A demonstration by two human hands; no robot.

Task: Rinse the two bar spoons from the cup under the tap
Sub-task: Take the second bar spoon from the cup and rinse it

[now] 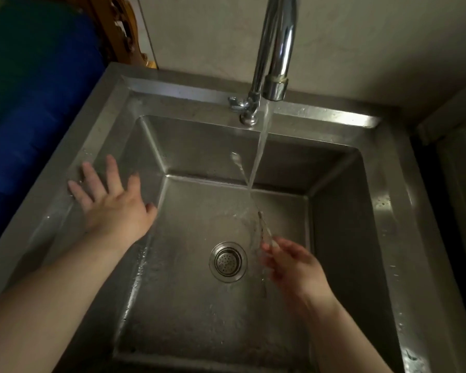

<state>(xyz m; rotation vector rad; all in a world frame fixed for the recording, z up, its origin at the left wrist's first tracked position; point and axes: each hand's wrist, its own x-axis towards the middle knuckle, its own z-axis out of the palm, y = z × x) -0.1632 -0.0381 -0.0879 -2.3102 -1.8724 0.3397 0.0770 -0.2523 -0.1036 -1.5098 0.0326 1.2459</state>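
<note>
Water (261,141) runs from the chrome tap (276,63) into the steel sink (342,227). My right hand (293,265) is closed on the lower end of a thin bar spoon (240,165), motion-blurred, that slants up and left through the stream, its bowl near the back wall. Whether one or two spoons are in that hand I cannot tell. My left hand (111,197) lies flat with fingers spread on the sink's left rim and holds nothing. No cup is in view.
A round strainer drain (228,261) sits in the basin floor just left of my right hand. The tap's handle (237,103) is at the back rim. A blue object (24,117) stands left of the sink, a wall behind.
</note>
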